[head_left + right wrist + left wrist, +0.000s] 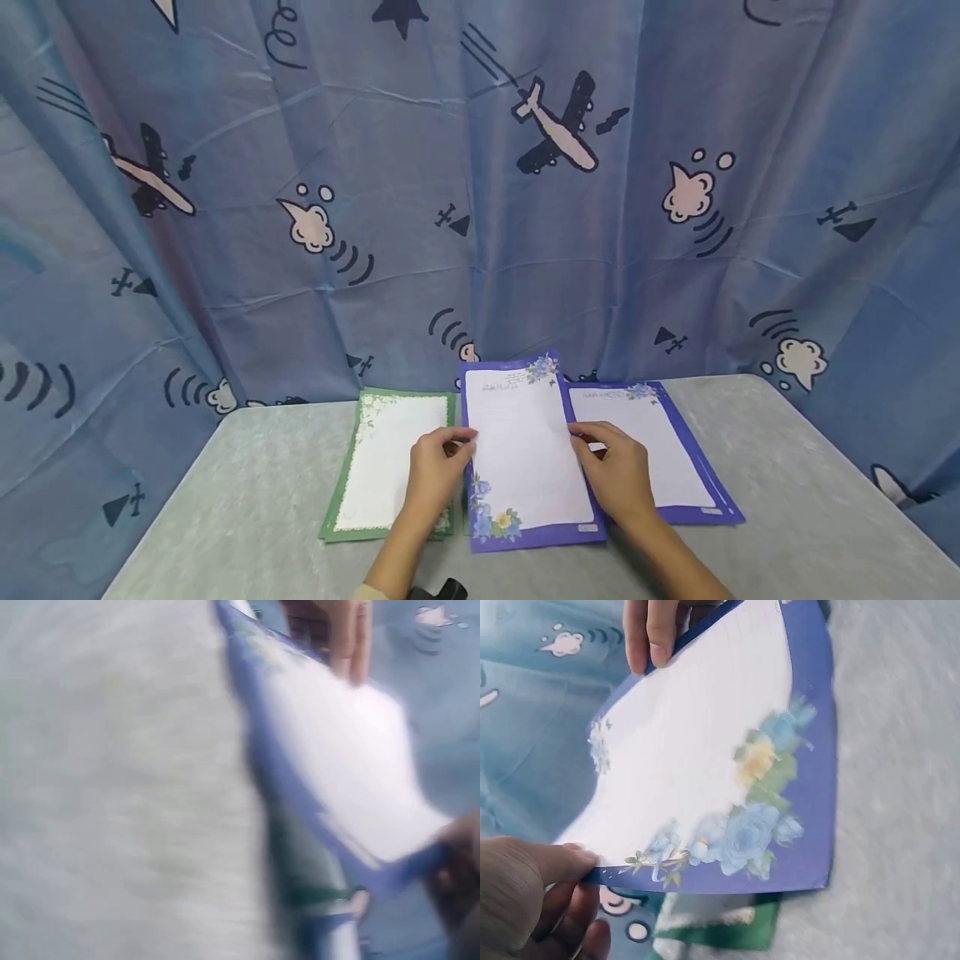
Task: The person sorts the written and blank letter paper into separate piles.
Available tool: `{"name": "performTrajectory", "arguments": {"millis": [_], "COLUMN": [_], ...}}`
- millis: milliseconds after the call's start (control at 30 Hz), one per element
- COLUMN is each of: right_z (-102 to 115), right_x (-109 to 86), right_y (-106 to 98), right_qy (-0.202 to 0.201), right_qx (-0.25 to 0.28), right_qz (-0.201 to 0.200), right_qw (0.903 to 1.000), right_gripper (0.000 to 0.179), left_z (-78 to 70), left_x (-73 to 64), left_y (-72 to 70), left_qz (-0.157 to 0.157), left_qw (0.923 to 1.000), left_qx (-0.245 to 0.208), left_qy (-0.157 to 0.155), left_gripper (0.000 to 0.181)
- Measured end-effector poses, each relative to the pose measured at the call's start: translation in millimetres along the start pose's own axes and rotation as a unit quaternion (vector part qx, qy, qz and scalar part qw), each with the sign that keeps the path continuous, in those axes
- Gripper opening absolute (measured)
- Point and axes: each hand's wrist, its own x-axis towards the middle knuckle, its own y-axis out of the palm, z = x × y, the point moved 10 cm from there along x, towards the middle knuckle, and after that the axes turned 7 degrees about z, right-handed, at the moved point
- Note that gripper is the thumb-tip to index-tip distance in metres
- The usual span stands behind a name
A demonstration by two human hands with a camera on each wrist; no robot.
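Note:
A sheet of stationery paper (525, 467) with a purple border and blue and yellow flowers is raised in front of me. My left hand (433, 471) pinches its left edge between thumb and fingers. On the opposite edge, my right hand (618, 475) pinches it the same way. Seen from the left wrist, the held sheet (690, 765) bows slightly between the hands. To its left lie green-bordered sheets (401, 454), partly behind my left hand. More purple-bordered sheets (678, 458) lie to the right, partly covered by my right hand and the held sheet.
The grey table (255, 492) carries all the papers. Behind its far edge hangs a blue curtain (420, 208) printed with planes and clouds. A small black object (450, 590) shows near my left wrist at the bottom. The right wrist view is blurred.

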Motion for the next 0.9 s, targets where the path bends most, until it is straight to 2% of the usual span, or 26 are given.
{"name": "performTrajectory", "arguments": {"millis": [167, 300, 567, 733, 900], "right_z": [5, 5, -17, -32, -49], "right_x": [9.1, 13.9, 19.2, 22.8, 24.0], "right_y": [-10, -19, -40, -54, -64], "right_qy": [0.042, 0.065, 0.1, 0.111, 0.132], "right_qx": [-0.028, -0.042, -0.085, -0.114, -0.131], "right_qz": [0.084, 0.124, 0.132, 0.131, 0.132], "right_qw": [0.9952, 0.9893, 0.9826, 0.9785, 0.9738], "right_gripper": [0.02, 0.022, 0.026, 0.027, 0.029], "left_z": [-12.3, -21.4, -46.2, -57.3, -61.9], "left_x": [1.5, 3.7, 13.9, 19.2, 22.2], "left_y": [6.6, 12.0, 36.5, 56.6, 76.6], "left_qz": [0.036, 0.053, 0.073, 0.085, 0.098], "left_qw": [0.999, 0.9981, 0.997, 0.9959, 0.9933], "left_qx": [-0.027, -0.03, -0.021, -0.031, -0.06], "left_qy": [-0.001, -0.005, 0.012, 0.01, -0.005], "left_gripper": [0.014, 0.015, 0.018, 0.019, 0.019]}}
